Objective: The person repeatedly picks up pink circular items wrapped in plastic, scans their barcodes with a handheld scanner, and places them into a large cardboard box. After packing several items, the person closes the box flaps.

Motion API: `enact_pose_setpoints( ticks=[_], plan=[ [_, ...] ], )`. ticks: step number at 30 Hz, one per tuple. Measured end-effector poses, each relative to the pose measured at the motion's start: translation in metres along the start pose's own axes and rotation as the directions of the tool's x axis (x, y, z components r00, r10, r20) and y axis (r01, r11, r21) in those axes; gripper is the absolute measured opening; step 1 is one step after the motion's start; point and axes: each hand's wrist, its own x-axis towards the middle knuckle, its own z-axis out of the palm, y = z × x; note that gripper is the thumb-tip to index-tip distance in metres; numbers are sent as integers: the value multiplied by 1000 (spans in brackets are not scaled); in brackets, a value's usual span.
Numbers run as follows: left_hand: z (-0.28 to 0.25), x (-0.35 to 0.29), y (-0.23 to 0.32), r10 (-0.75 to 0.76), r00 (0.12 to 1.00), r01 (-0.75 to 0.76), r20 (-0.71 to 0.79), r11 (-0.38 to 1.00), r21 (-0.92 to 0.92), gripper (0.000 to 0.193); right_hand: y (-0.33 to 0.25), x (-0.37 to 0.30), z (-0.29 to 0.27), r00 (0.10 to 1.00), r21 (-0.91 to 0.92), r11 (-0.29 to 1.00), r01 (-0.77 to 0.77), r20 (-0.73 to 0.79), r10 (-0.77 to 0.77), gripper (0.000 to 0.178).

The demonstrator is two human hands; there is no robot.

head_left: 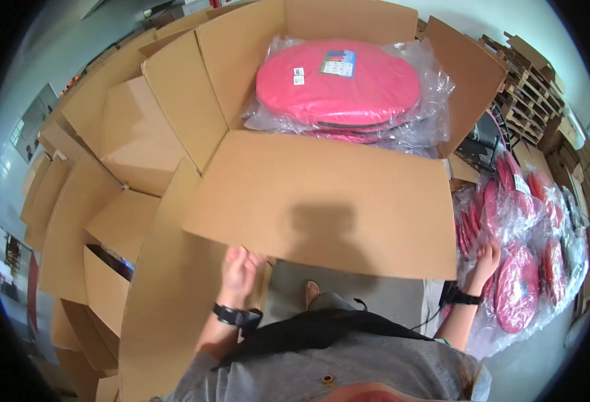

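Observation:
A large cardboard box stands open before me, its near flap (348,181) folded out toward my body. My left hand (238,271) is closed at the flap's near left edge, fingers curled against the cardboard. Off to the right of the same flap, my right hand (486,260) is loosely open, apart from the cardboard and holding nothing that shows. It is closest to the wrapped pink bundles. Inside the box lies an oval pink padded package (338,90) with a label and white stickers, surrounded by clear plastic; more pink edges show under it.
Several plastic-wrapped pink bundles (517,288) are heaped at my right. More open cartons (130,127) crowd the left side, one tall flap (167,301) close to my left arm. Wooden pallets (533,97) are stacked at the far right. My foot (312,291) shows below the flap.

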Motion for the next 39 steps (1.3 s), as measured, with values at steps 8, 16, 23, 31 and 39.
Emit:
enact_pose_setpoints(
  ticks=[8,16,23,31,39],
  plan=[
    [163,121,81,200,684,-673,702,545,501,81,-48,-99,133,353,-78,426,901,702,-619,51],
    [153,272,27,254,709,-592,658,-292,751,69,-43,-18,361,455,-530,34,848,694,-558,74],
    [114,354,-11,167,891,-259,421,-575,776,57,-10,27,411,584,-585,106,804,811,44,77],
    [122,378,-17,-19,970,-196,244,-660,726,56,1,50,424,513,-564,126,816,808,292,82],
    [101,358,-5,41,881,-357,472,-596,719,59,-39,38,364,288,-365,253,896,912,293,86]
  ],
)
